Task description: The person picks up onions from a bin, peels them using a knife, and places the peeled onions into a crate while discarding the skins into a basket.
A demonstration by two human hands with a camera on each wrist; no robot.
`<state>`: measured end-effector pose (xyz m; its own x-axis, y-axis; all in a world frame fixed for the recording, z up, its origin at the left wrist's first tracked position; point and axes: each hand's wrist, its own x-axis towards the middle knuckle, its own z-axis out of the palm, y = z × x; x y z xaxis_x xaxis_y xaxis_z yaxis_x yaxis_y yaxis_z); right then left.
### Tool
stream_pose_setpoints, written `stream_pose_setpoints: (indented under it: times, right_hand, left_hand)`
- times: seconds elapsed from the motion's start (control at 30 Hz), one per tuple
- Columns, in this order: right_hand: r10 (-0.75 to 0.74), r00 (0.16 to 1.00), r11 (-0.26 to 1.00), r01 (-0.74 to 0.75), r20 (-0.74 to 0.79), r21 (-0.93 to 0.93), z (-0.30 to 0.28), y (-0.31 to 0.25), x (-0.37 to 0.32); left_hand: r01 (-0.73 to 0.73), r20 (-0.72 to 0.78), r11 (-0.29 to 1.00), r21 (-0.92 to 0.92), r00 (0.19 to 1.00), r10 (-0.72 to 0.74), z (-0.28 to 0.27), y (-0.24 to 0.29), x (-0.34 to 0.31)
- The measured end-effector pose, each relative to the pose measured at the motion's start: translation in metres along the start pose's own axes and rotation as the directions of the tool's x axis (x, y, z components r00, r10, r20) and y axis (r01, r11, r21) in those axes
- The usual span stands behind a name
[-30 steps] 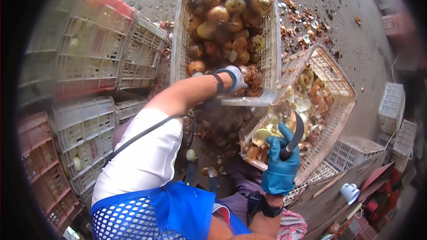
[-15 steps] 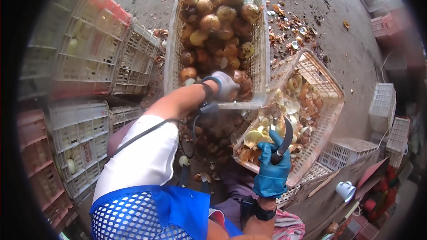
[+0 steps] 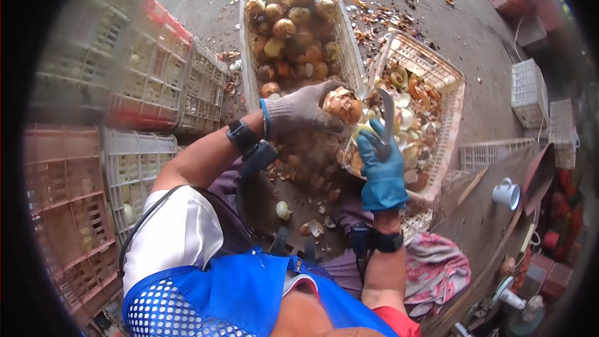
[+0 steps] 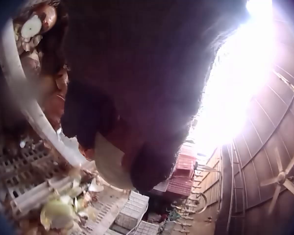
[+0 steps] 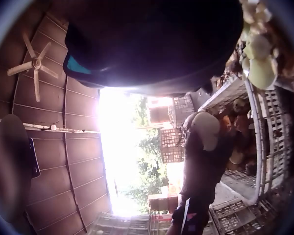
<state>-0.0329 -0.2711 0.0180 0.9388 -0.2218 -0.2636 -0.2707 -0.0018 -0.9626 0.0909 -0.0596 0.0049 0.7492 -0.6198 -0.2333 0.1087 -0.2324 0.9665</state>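
A grey knit glove covers my left hand (image 3: 299, 110), whose fingers and thumb grip a brown-skinned onion (image 3: 342, 105). The same onion (image 4: 110, 164) shows partly between dark fingers in the left wrist view. In a blue rubber glove, my right hand (image 3: 382, 176) grips a curved knife (image 3: 388, 115) by its handle, blade pointing up. The blade is just right of the onion. In the right wrist view the left hand (image 5: 203, 169) appears with the onion (image 5: 207, 129) at its fingertips, while the right hand (image 5: 152, 44) is a dark shape along the top.
A crate (image 3: 355, 56) of unpeeled onions stands ahead, beside a tilted crate (image 3: 454, 112) of peels and trimmings. Stacked crates (image 3: 68, 193) line the left. A white cup (image 3: 506, 193) is at the right by a brown board (image 3: 462, 218). Skins (image 3: 312, 228) litter the floor.
My left hand has come out of the onion crate with an onion and moved toward the knife. The right hand has risen slightly with the knife, and the head view has shifted.
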Motion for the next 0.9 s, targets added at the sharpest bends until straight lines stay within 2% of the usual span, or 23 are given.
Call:
stream_pose_setpoints:
  times: [0.03, 0.07, 0.1, 0.17, 0.2, 0.23, 0.27, 0.3, 0.33, 0.37, 0.4, 0.43, 0.5, 0.53, 0.57, 0.63, 0.73, 0.77, 0.83, 0.9]
  right_hand:
    - [0.017, 0.999, 1.0, -0.017, 0.031, -0.005, 0.0, -0.005, -0.006]
    - [0.034, 0.997, 0.999, -0.033, 0.063, -0.01, 0.0, -0.01, -0.013]
    - [0.051, 0.994, 0.999, -0.05, 0.094, -0.017, 0.001, -0.015, -0.02]
    - [0.175, 0.975, 0.984, -0.175, 0.139, -0.006, -0.002, -0.023, -0.027]
    - [0.123, 0.972, 0.99, -0.134, 0.2, 0.043, -0.007, -0.004, -0.022]
    - [0.161, 0.958, 0.948, -0.217, 0.239, 0.234, -0.007, 0.004, -0.021]
    - [0.185, 0.94, 0.862, -0.295, 0.286, 0.413, -0.004, 0.009, -0.02]
    - [0.198, 0.92, 0.734, -0.368, 0.338, 0.571, 0.0, 0.011, -0.018]
    - [0.233, 0.913, 0.703, -0.396, 0.335, 0.591, 0.005, 0.011, -0.015]
    - [0.227, 0.917, 0.724, -0.384, 0.329, 0.573, 0.007, 0.011, -0.014]
    - [0.222, 0.92, 0.742, -0.374, 0.322, 0.556, 0.009, 0.011, -0.014]
    - [0.22, 0.924, 0.758, -0.365, 0.314, 0.54, 0.011, 0.012, -0.015]
    - [0.213, 0.946, 0.897, -0.289, 0.246, 0.334, 0.015, 0.003, -0.018]
    - [0.202, 0.956, 0.943, -0.249, 0.215, 0.219, 0.016, 0.0, -0.02]
    - [0.209, 0.963, 0.964, -0.231, 0.168, 0.13, 0.018, -0.001, -0.021]
    - [0.206, 0.975, 0.978, -0.202, 0.082, -0.059, 0.023, -0.001, -0.022]
    - [-0.015, 0.997, 0.997, 0.02, 0.072, -0.072, 0.026, 0.01, -0.021]
    - [-0.076, 0.994, 0.994, 0.082, 0.079, -0.078, 0.026, 0.012, -0.021]
    - [-0.074, 0.996, 0.99, 0.08, 0.054, -0.116, 0.024, 0.013, -0.02]
    - [-0.041, 0.999, 0.996, 0.043, 0.029, -0.082, 0.021, 0.011, -0.02]
  left_hand:
    - [0.016, 0.017, 0.999, 0.044, 1.0, -0.017, 0.011, 0.009, -0.012]
    - [-0.058, 0.056, 0.992, 0.113, 0.997, 0.052, 0.021, 0.008, -0.021]
    - [-0.071, 0.093, 0.991, 0.113, 0.994, 0.061, 0.03, 0.018, -0.035]
    - [-0.343, 0.061, 0.893, 0.29, 0.938, 0.34, 0.034, 0.012, -0.052]
    - [-0.253, 0.021, 0.965, 0.065, 0.967, 0.252, 0.03, 0.009, -0.062]
    - [-0.155, 0.001, 0.974, -0.165, 0.988, 0.157, 0.022, 0.005, -0.072]
    - [-0.055, 0.004, 0.922, -0.383, 0.998, 0.061, 0.016, 0.004, -0.078]
    - [0.021, -0.107, 0.932, -0.361, 0.992, -0.064, 0.017, 0.008, -0.086]
    - [0.004, -0.243, 0.998, 0.058, 0.97, 0.01, 0.019, 0.008, -0.089]
    - [0.046, -0.335, 0.886, 0.461, 0.934, 0.126, 0.02, 0.004, -0.092]
    - [-0.012, -0.318, 0.988, 0.157, 0.946, 0.062, 0.026, 0.0, -0.089]
    - [-0.057, -0.199, 0.952, -0.301, 0.98, -0.005, 0.03, -0.002, -0.086]
    - [-0.034, -0.111, 0.891, -0.453, 0.994, -0.018, 0.043, 0.002, -0.083]
    - [-0.086, -0.122, 0.872, -0.481, 0.992, 0.031, 0.053, -0.003, -0.08]
    - [-0.002, -0.089, 0.899, -0.439, 0.995, -0.041, 0.053, -0.009, -0.08]
    - [0.093, -0.056, 0.856, -0.509, 0.988, -0.141, 0.054, -0.021, -0.083]
    - [-0.047, -0.135, 0.869, -0.492, 0.991, -0.023, 0.057, -0.03, -0.078]
    - [-0.052, -0.16, 0.918, -0.393, 0.987, -0.012, 0.056, -0.031, -0.077]
    - [-0.06, -0.207, 0.981, -0.186, 0.978, 0.021, 0.056, -0.032, -0.074]
    - [-0.032, -0.215, 0.969, -0.244, 0.976, -0.022, 0.058, -0.027, -0.077]
